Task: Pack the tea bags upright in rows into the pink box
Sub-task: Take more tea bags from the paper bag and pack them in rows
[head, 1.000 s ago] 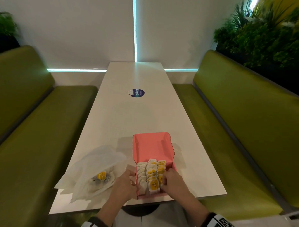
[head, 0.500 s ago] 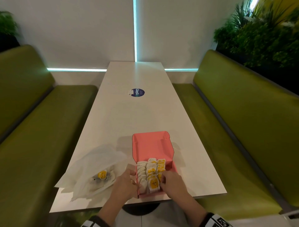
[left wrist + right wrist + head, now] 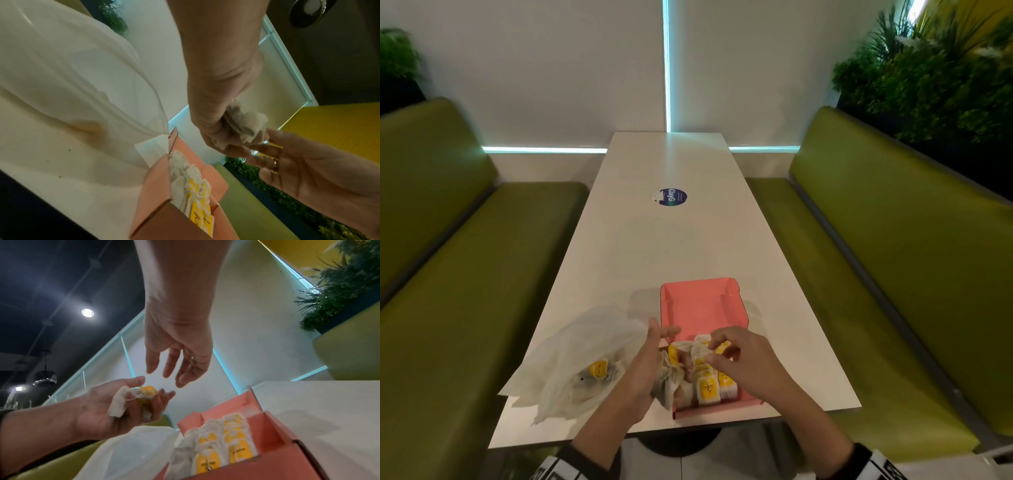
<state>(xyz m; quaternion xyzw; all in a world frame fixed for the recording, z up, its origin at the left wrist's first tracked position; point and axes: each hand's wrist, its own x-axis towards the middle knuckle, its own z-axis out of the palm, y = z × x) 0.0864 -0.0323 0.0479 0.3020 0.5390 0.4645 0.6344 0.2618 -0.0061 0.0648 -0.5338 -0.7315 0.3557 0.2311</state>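
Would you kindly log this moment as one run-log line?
left hand: grips bunch of white tea bags with yellow tags | right hand: open, beside it | pink cardboard box: holds upright rows

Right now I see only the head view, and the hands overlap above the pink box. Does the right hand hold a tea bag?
Observer: No. In the right wrist view the right hand is empty, its fingers nearly straight, just above the left hand and not touching it.
Operator: Then what does the left hand hold?
Observer: Several tea bags in a bunch, with the thumb curled over them. One yellow tag shows on top.
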